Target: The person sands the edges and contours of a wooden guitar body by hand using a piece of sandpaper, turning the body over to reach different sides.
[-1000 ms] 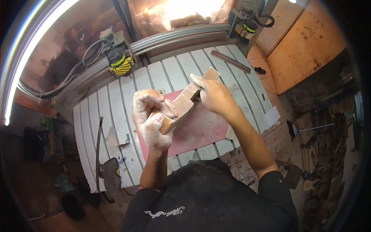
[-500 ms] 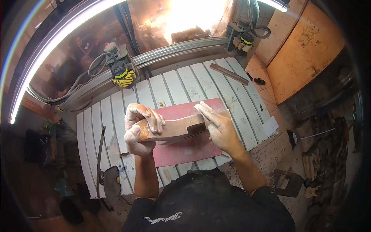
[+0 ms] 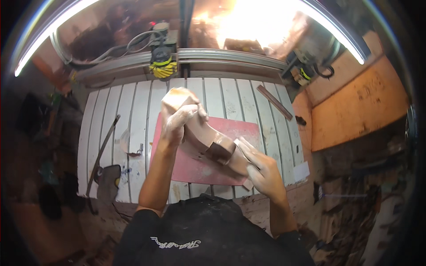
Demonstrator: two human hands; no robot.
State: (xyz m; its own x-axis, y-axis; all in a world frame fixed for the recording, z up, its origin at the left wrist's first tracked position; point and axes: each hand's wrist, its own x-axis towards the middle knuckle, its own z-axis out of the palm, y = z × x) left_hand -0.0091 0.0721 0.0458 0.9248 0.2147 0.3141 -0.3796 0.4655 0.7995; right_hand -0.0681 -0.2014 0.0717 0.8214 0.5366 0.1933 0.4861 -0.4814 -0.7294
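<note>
A curved brown wooden piece (image 3: 199,134) with a dark notch (image 3: 220,153) is held slantwise above a pink board (image 3: 208,177). My left hand (image 3: 177,122), dusted white, grips its upper left end, thumb across the face and fingers around the far side. My right hand (image 3: 262,170) is at the lower right end, its fingers pressed together against the wood. A small pale folded sheet, apparently sandpaper (image 3: 238,144), shows at those fingertips; most of it is hidden by the hand. The pink board lies on a white slatted table (image 3: 137,99).
A brown strip (image 3: 274,103) lies at the table's far right. Along the left are a dark bar (image 3: 103,148) and a dark tool (image 3: 108,181). A metal rail (image 3: 230,56) with a yellow-and-black machine head (image 3: 163,66) spans the back. A white sheet (image 3: 301,171) sits at the right edge.
The wooden piece has tilted from nearly level, its left end now higher and its right end lower. My left hand has risen and my right hand has moved down with it. The view has turned.
</note>
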